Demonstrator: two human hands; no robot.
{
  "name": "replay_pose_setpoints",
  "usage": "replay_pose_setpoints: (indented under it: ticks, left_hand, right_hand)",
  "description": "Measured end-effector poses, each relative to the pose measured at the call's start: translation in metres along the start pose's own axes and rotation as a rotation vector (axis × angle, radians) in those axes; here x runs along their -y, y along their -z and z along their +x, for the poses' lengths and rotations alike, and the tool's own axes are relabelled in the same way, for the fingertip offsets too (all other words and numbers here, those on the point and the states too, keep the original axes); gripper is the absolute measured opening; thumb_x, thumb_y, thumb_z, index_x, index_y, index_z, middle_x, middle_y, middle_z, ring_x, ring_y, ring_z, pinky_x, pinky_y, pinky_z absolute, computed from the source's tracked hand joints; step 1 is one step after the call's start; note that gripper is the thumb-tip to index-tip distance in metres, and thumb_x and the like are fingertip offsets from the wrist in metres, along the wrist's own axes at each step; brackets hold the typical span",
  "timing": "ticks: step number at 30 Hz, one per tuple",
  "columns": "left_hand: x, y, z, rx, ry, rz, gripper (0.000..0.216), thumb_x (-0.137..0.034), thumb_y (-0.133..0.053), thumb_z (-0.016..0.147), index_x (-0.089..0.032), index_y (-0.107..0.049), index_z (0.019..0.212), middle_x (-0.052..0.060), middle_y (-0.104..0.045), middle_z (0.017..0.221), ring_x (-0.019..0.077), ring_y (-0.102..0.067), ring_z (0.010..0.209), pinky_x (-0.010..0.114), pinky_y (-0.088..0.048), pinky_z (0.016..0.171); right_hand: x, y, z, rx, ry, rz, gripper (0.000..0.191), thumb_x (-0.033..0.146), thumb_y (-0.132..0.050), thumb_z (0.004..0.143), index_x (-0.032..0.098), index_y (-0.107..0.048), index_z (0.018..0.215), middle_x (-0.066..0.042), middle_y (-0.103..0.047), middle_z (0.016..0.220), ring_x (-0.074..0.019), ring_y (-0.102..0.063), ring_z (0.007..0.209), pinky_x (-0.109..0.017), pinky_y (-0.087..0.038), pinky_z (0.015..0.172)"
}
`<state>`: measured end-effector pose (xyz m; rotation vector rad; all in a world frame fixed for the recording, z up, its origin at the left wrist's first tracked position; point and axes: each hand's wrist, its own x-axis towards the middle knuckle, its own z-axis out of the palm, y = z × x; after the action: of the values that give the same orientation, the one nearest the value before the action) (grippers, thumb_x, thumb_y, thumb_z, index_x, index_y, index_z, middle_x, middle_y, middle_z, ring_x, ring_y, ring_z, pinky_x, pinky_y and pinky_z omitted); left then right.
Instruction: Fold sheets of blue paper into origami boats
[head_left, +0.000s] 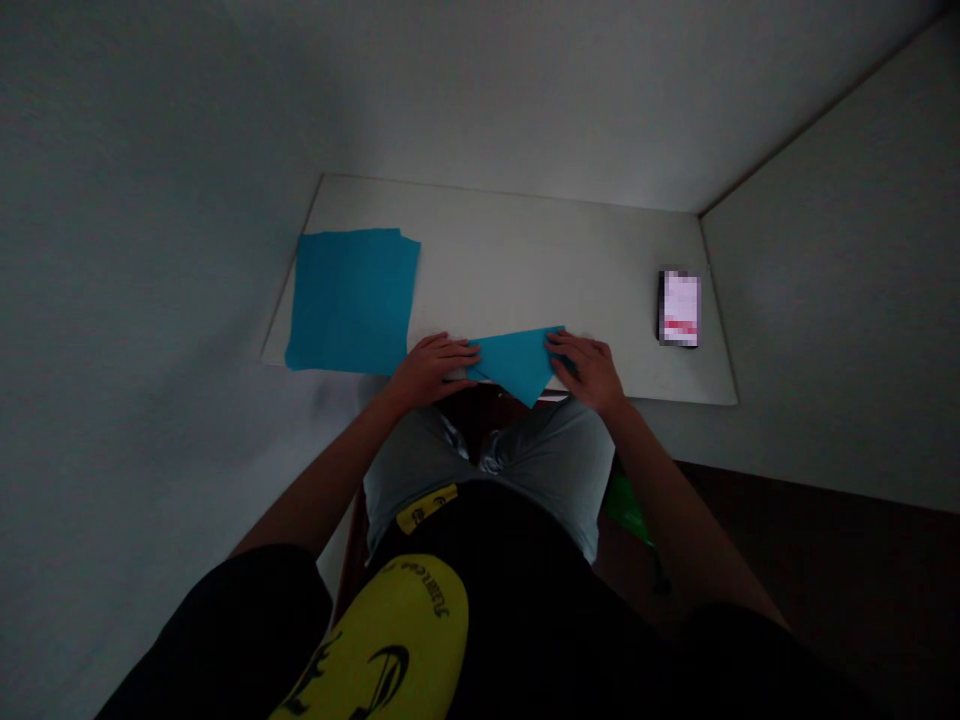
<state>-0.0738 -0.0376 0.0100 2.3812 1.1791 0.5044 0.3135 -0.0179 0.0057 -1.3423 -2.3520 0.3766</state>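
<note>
A folded sheet of blue paper (517, 360) lies at the table's front edge, its pointed lower corner sticking out past the edge. My left hand (435, 368) is at its left end, fingers stretched over the paper and the thumb lower down, so the end sits between them. At the right end, my right hand (589, 370) has bent fingers on the upper corner and its thumb by the right side. Both hands hold the paper. How the layers lie under my fingers is hidden.
A stack of flat blue paper sheets (352, 300) lies on the left of the white table (510, 250). A phone-like object with a blurred bright face (680, 308) is at the right. Walls border the table behind and at the right. A green item (628, 508) is low at my right.
</note>
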Motion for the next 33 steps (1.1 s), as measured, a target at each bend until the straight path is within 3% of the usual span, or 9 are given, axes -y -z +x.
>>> replay_pose_setpoints:
  ticks: [6, 13, 17, 23, 27, 33]
  left_hand:
    - [-0.013, -0.003, 0.018, -0.067, 0.142, -0.021, 0.020, -0.036, -0.079, 0.106, -0.032, -0.084, 0.125, 0.003, -0.085, 0.140, 0.0257, -0.076, 0.136, 0.051, -0.047, 0.126]
    - [-0.035, -0.020, 0.043, -0.344, 0.486, 0.109, 0.026, -0.043, -0.085, 0.100, -0.025, -0.077, 0.116, 0.014, -0.077, 0.131, 0.0378, -0.067, 0.126, 0.055, -0.051, 0.108]
    - [-0.022, -0.018, 0.054, -0.371, 0.497, 0.104, 0.013, -0.038, -0.074, 0.107, -0.025, -0.074, 0.109, 0.012, -0.079, 0.118, 0.0351, -0.069, 0.118, 0.053, -0.050, 0.105]
    - [-0.010, -0.010, 0.064, -0.366, 0.521, 0.109, 0.011, -0.034, -0.068, 0.111, -0.025, -0.073, 0.107, 0.010, -0.081, 0.109, 0.0333, -0.071, 0.111, 0.051, -0.048, 0.102]
    - [-0.009, -0.011, 0.064, -0.381, 0.512, 0.117, 0.011, -0.035, -0.069, 0.110, -0.025, -0.074, 0.109, 0.010, -0.081, 0.107, 0.0327, -0.071, 0.109, 0.050, -0.049, 0.100]
    - [-0.009, -0.006, 0.062, -0.337, 0.504, 0.087, 0.025, -0.037, -0.068, 0.112, -0.025, -0.074, 0.133, 0.011, -0.080, 0.117, 0.0331, -0.073, 0.118, 0.051, -0.049, 0.107]
  right_hand:
    - [0.002, 0.000, 0.000, -0.024, -0.010, 0.013, 0.035, 0.044, -0.059, 0.114, 0.029, -0.078, 0.140, -0.009, -0.077, 0.156, -0.0345, -0.070, 0.149, -0.060, -0.050, 0.119]
    - [0.003, -0.005, -0.001, -0.086, -0.047, -0.019, 0.036, 0.050, -0.060, 0.114, 0.029, -0.080, 0.136, -0.010, -0.080, 0.151, -0.0341, -0.073, 0.142, -0.058, -0.050, 0.116]
    - [0.005, -0.001, -0.005, -0.046, -0.008, -0.047, 0.039, 0.056, -0.065, 0.113, 0.031, -0.081, 0.137, -0.009, -0.079, 0.153, -0.0339, -0.073, 0.140, -0.055, -0.050, 0.115]
    - [0.001, 0.006, -0.017, 0.083, 0.140, -0.042, 0.061, 0.068, -0.075, 0.104, 0.034, -0.074, 0.155, -0.008, -0.073, 0.163, -0.0358, -0.070, 0.142, -0.053, -0.049, 0.114]
    - [0.000, 0.005, -0.024, 0.113, 0.131, -0.016, 0.047, 0.060, -0.072, 0.109, 0.038, -0.076, 0.151, -0.004, -0.076, 0.159, -0.0325, -0.073, 0.136, -0.052, -0.048, 0.112]
    - [0.007, -0.006, -0.022, -0.021, 0.042, 0.048, 0.029, 0.053, -0.069, 0.112, 0.035, -0.086, 0.128, -0.005, -0.083, 0.138, -0.0310, -0.073, 0.124, -0.050, -0.049, 0.106]
